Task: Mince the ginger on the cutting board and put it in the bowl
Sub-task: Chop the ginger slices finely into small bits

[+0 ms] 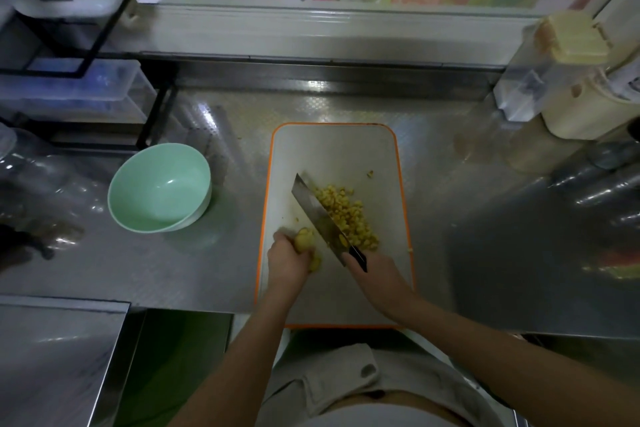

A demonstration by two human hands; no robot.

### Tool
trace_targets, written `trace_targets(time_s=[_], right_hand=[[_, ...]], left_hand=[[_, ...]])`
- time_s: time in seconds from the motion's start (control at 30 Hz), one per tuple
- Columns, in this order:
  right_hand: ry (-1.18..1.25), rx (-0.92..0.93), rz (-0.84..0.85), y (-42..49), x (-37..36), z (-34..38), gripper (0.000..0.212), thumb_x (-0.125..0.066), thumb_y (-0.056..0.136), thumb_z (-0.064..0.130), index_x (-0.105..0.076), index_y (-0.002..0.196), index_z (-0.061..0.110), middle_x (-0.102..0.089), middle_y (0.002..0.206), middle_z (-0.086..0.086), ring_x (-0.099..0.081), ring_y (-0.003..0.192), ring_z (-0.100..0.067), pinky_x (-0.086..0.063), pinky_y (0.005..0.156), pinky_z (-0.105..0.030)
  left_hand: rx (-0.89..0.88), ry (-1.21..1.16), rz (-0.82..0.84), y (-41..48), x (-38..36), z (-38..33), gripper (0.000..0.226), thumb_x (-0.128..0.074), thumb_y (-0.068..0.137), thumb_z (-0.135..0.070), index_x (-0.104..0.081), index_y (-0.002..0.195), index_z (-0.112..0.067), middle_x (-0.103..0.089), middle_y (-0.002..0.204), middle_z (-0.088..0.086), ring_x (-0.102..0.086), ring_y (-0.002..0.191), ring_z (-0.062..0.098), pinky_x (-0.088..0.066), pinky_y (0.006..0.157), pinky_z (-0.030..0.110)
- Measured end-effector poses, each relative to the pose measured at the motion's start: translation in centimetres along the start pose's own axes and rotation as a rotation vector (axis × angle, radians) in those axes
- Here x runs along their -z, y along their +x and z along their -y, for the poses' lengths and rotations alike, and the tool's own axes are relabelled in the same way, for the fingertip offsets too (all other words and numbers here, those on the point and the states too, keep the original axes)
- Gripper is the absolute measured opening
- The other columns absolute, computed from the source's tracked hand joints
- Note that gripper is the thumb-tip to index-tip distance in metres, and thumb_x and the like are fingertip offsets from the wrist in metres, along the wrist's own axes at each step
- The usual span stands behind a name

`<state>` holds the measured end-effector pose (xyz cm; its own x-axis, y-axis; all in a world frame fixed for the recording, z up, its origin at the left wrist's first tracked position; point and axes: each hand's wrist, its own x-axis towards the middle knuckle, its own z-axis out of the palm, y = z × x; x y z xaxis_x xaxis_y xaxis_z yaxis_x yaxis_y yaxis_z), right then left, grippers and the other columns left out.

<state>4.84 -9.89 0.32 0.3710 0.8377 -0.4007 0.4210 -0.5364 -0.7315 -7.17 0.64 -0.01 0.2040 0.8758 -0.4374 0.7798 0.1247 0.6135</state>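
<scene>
Right hand (379, 276) on broad steel cleaver (320, 213)

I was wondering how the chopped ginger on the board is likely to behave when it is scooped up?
The chopped ginger lies as many small loose bits, so it would probably scatter rather than lift together; a stray bit sits apart. Being small, the bits are likely light and should slide before the knife.
</scene>
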Motion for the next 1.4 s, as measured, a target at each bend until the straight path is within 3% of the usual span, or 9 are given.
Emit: trace_targets(time_s=[0.1, 0.3, 0.47, 0.63, 0.73, 1.07, 1.13, 1.27, 1.4], right_hand=[[-0.010, 0.003, 0.003, 0.0, -0.1, -0.2, 0.038, -0.044, 0.098, 0.034, -0.040, 0.062, 0.022, -0.040, 0.057, 0.006, -0.038, 0.049, -0.006, -0.029, 0.044, -0.018], [-0.037, -0.022, 0.002, 0.2, -0.2, -0.5, 0.037, -0.045, 0.097, 0.035, -0.039, 0.062, 0.027, -0.043, 0.058, 0.007, -0.042, 0.052, -0.003, -0.031, 0.046, -0.018], [-0.002, -0.010, 0.004, -0.1, -0.2, -0.4, 0.037, -0.044, 0.098, 0.034, -0.040, 0.062, 0.026, -0.043, 0.058, 0.007, -0.041, 0.051, -0.003, -0.029, 0.046, -0.017], [0.064, 0.025, -0.029, -0.9, 0.1, 0.4, 0.037, -0.045, 0.098, 0.028, -0.038, 0.062, 0.025, -0.039, 0.055, 0.008, -0.044, 0.045, 0.000, -0.033, 0.046, -0.014], [0.021, 0.008, 0.022, -0.9, 0.0, 0.4, 0.035, -0.044, 0.098, 0.030, -0.044, 0.065, 0.020, -0.040, 0.056, 0.008, -0.041, 0.047, 0.000, -0.034, 0.045, -0.012], [-0.055, -0.033, 0.014, -0.2, -0.4, -0.2, 0.033, -0.042, 0.098, 0.036, -0.050, 0.075, 0.014, -0.045, 0.061, 0.007, -0.044, 0.055, -0.006, -0.031, 0.045, -0.021], [-0.059, -0.034, 0.029, -0.2, -0.4, 0.0, 0.036, -0.042, 0.098, 0.037, -0.044, 0.067, 0.019, -0.044, 0.060, 0.007, -0.043, 0.053, -0.006, -0.032, 0.044, -0.018], [-0.086, -0.038, 0.026, -0.2, -0.3, 0.1, 0.037, -0.040, 0.098, 0.038, -0.041, 0.066, 0.021, -0.043, 0.060, 0.006, -0.044, 0.055, -0.012, -0.027, 0.047, -0.027], [-0.072, -0.006, 0.027, -0.5, -0.4, 0.4, 0.035, -0.041, 0.098, 0.036, -0.043, 0.068, 0.019, -0.044, 0.060, 0.005, -0.043, 0.052, -0.006, -0.031, 0.045, -0.018]], left_hand=[[0.015, -0.043, -0.025, 0.1, -0.5, -0.2, 0.030, -0.063, 0.086, -0.017, -0.047, 0.104, 0.001, -0.061, 0.102, 0.017, -0.057, 0.095, 0.032, -0.028, 0.056, 0.019], [-0.068, 0.021, -0.077, 1.0, 0.2, 0.4, 0.011, -0.062, 0.085, -0.015, -0.055, 0.081, -0.007, -0.063, 0.089, 0.015, -0.058, 0.087, 0.030, -0.032, 0.064, 0.025], [-0.139, -0.024, -0.076, 1.9, 0.3, 0.3, 0.012, -0.063, 0.083, -0.009, -0.067, 0.093, -0.006, -0.069, 0.090, 0.010, -0.064, 0.089, 0.025, -0.039, 0.072, 0.020], [-0.137, 0.006, -0.073, 1.5, 0.2, 0.1, 0.011, -0.061, 0.085, -0.016, -0.059, 0.091, -0.008, -0.055, 0.067, -0.002, -0.059, 0.077, 0.023, -0.029, 0.058, 0.019], [-0.106, 0.043, -0.047, 1.1, -0.2, 0.6, 0.011, -0.060, 0.085, -0.016, -0.052, 0.078, -0.014, -0.057, 0.072, 0.002, -0.058, 0.073, 0.022, -0.037, 0.061, 0.025], [-0.052, -0.020, -0.020, 1.2, -0.6, 1.2, 0.019, -0.067, 0.082, -0.023, -0.057, 0.072, -0.010, -0.065, 0.064, 0.009, -0.063, 0.064, 0.025, -0.051, 0.062, 0.035], [-0.042, -0.037, -0.005, 1.2, -0.6, 1.1, 0.020, -0.066, 0.083, -0.024, -0.056, 0.072, -0.010, -0.066, 0.064, 0.010, -0.064, 0.064, 0.025, -0.051, 0.061, 0.034], [-0.035, -0.044, -0.011, 0.9, -0.5, 0.6, 0.020, -0.062, 0.085, -0.028, -0.052, 0.077, -0.012, -0.064, 0.070, 0.007, -0.061, 0.068, 0.022, -0.039, 0.058, 0.026], [-0.053, -0.060, -0.058, 0.7, -0.4, 0.5, 0.017, -0.065, 0.084, -0.021, -0.052, 0.082, -0.010, -0.057, 0.075, 0.001, -0.050, 0.071, 0.015, -0.027, 0.056, 0.019]])
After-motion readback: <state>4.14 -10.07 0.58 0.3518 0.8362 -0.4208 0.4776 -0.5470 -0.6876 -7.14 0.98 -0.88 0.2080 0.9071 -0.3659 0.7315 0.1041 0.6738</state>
